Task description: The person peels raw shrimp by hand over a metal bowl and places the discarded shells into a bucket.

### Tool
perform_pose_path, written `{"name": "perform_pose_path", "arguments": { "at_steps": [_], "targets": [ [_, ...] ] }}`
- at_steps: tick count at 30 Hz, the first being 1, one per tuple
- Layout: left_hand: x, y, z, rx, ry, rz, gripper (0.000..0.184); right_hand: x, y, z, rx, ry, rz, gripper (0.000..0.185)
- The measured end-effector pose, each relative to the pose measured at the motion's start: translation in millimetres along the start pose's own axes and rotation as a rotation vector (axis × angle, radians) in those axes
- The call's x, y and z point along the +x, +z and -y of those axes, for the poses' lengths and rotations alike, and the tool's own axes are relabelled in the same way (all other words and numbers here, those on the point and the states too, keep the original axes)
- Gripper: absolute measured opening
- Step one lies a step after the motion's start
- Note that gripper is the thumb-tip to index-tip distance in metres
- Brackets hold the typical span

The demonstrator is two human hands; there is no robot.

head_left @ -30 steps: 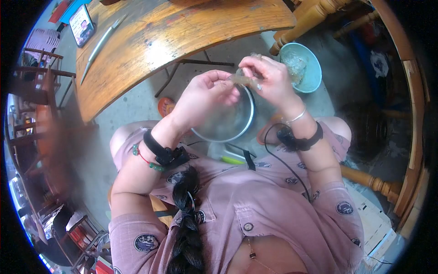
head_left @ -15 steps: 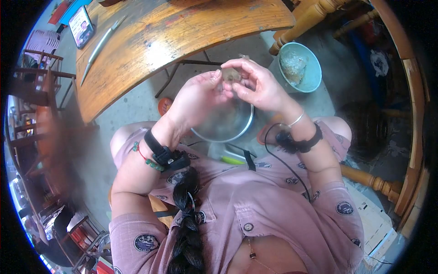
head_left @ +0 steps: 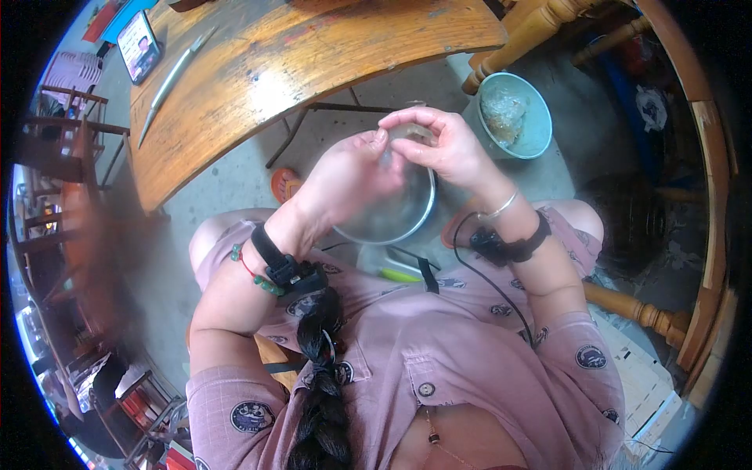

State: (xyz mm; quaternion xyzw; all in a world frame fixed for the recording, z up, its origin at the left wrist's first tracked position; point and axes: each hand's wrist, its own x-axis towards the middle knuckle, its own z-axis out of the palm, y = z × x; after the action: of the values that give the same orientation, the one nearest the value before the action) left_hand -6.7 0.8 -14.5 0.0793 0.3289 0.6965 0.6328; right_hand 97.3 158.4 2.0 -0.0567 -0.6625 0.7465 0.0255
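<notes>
Over a round metal-rimmed basin (head_left: 427, 215), my left hand (head_left: 345, 176) is closed, thumb and finger pinched together, its lower fingers blurred. What it grips, if anything, cannot be made out. Close beside it, my right hand (head_left: 456, 153) curls around a small, translucent brownish piece (head_left: 419, 133), mostly hidden by the fingers. The fingertips of both hands nearly meet. To the right on the floor, a light blue bowl (head_left: 539, 125) holds a translucent, wet-looking mass (head_left: 503, 113).
A curved wooden table (head_left: 313, 55) lies ahead, bearing a phone (head_left: 139, 47) and a long pointed tool (head_left: 168, 86). Turned wooden legs (head_left: 638, 313) stand at the right. A cable (head_left: 501, 282) runs from my right wrist across my lap. Chairs fill the left side.
The brownish piece, stretched between both hands a second ago, was bunched at the fingertips and now sits mostly inside my right hand. My right hand has turned and its fingers have curled.
</notes>
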Motion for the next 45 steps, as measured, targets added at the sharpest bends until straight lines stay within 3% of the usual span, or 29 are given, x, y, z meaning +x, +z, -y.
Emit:
{"name": "perform_pose_path", "arguments": {
  "at_steps": [2, 6, 11, 21, 24, 29, 35, 38, 42, 44, 45],
  "targets": [
    [-1.5, 5.4, -1.9, -0.045, 0.0, -0.013, 0.022, 0.5, -1.2, -2.1, 0.205, -0.034, 0.0, 0.024],
    [-0.6, 3.7, -2.2, -0.08, -0.009, 0.051, 0.021, 4.0, -0.6, -6.7, 0.103, -0.132, -0.122, 0.023],
    [-0.1, -1.9, 3.2, -0.079, -0.026, 0.086, 0.019, 1.8, -3.7, -7.1, 0.259, -0.013, 0.015, 0.021],
    [0.8, -1.2, 8.0, -0.068, -0.001, 0.1, 0.02, -1.7, 1.8, -1.8, 0.218, 0.01, -0.064, 0.024],
    [-2.4, 5.2, 5.1, -0.072, -0.007, 0.097, 0.022, -0.3, 1.1, -10.6, 0.234, -0.077, -0.094, 0.02],
    [-0.8, 3.0, 4.1, -0.15, -0.011, 0.09, 0.024, 2.6, -3.2, -6.9, 0.197, -0.157, -0.018, 0.021],
    [-2.9, 7.8, -0.8, -0.201, -0.028, 0.116, 0.026, 3.7, -8.9, -5.1, 0.186, -0.106, 0.002, 0.026],
    [-2.1, 8.7, 0.8, -0.067, -0.073, 0.028, 0.028, 2.3, -6.4, -7.8, 0.118, -0.076, -0.084, 0.027],
    [3.2, 3.4, 7.7, 0.315, 0.07, -0.06, 0.025, -0.5, -2.6, -3.6, 0.069, -0.005, -0.126, 0.025],
    [6.0, -1.8, 10.7, 0.501, 0.122, -0.105, 0.025, -0.6, 2.7, -0.7, -0.504, -0.136, -0.274, 0.023],
    [6.7, -5.1, 11.0, 0.681, 0.137, -0.141, 0.024, -0.3, 3.4, -1.2, -0.503, -0.137, -0.275, 0.023]
  ]
}}
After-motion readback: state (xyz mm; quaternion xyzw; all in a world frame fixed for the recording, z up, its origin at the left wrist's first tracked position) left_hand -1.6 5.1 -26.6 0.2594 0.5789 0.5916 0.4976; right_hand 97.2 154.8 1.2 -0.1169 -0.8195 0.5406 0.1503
